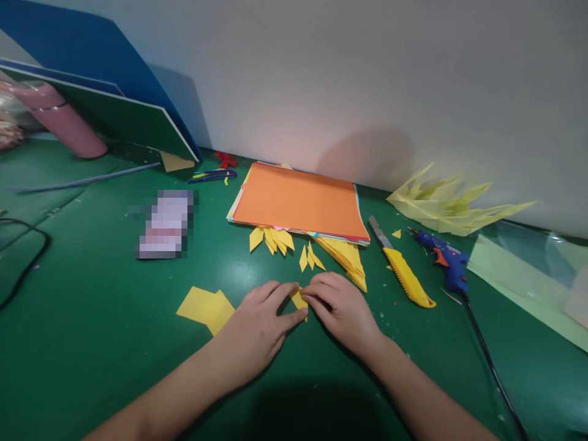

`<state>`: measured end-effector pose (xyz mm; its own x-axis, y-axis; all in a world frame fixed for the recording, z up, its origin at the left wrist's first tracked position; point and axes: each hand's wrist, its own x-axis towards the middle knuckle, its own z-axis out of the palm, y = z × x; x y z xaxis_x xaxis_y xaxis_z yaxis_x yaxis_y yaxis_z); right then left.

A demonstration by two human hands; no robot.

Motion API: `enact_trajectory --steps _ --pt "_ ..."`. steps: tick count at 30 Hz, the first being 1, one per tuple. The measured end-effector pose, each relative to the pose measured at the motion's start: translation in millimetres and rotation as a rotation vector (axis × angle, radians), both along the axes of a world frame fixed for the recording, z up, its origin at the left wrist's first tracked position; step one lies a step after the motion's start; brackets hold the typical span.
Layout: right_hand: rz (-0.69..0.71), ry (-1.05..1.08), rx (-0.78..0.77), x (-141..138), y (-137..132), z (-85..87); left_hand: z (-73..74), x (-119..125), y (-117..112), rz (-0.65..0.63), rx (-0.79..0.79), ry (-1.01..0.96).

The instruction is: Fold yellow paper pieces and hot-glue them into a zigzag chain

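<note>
A small piece of yellow paper (299,301) lies on the green table between my hands, apparently folded. My left hand (266,315) holds its left side with thumb and forefinger. From the right, my right hand (339,306) pinches the edge, its fingertips close to those of the left. Flat yellow paper squares (201,304) overlap beside my left wrist. Just beyond my hands are several small folded yellow paper pieces (272,239), with a few narrower ones (310,257) next to them. A stack of folded yellow triangles (345,257) sits partly under the paper pile.
An orange-topped paper pile (296,199) rests near the wall. To the right lie a yellow utility knife (407,275), a blue glue gun (448,260) with its cord, and a spiky yellow paper piece (452,202). A pixelated phone-like object (166,223) and pink bottle (62,119) are left.
</note>
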<state>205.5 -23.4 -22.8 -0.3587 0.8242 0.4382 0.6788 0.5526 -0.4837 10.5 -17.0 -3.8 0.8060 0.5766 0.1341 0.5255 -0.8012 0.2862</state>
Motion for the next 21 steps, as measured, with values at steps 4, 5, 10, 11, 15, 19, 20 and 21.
enact_trajectory --steps 4,5,10,11,15,19,20,21 --pt "0.011 0.007 0.018 -0.4 -1.7 2.2 0.2 0.1 0.0 -0.004 -0.03 -0.004" --pt "0.013 0.007 0.019 -0.4 -2.0 2.4 0.0 0.3 -0.1 0.001 -0.031 -0.008" --pt "0.006 -0.008 0.03 0.2 -1.7 1.0 -0.8 1.2 0.1 0.045 -0.054 -0.012" --pt "-0.004 0.005 0.027 0.2 -1.5 0.5 -0.6 1.3 0.4 0.048 -0.06 -0.013" --pt "-0.051 0.037 -0.004 -0.8 -1.6 -0.9 0.5 1.3 1.6 0.043 -0.075 -0.024" --pt "-0.084 -0.012 0.025 -1.4 -2.5 -1.0 1.8 1.4 1.9 0.048 -0.085 -0.023" --pt "-0.09 -0.032 0.032 -1.2 -2.6 -0.8 2.1 1.5 1.9 0.05 -0.089 -0.021" --pt "-0.093 -0.052 0.035 -0.9 -2.6 -0.6 2.3 1.6 1.9 0.05 -0.093 -0.018"
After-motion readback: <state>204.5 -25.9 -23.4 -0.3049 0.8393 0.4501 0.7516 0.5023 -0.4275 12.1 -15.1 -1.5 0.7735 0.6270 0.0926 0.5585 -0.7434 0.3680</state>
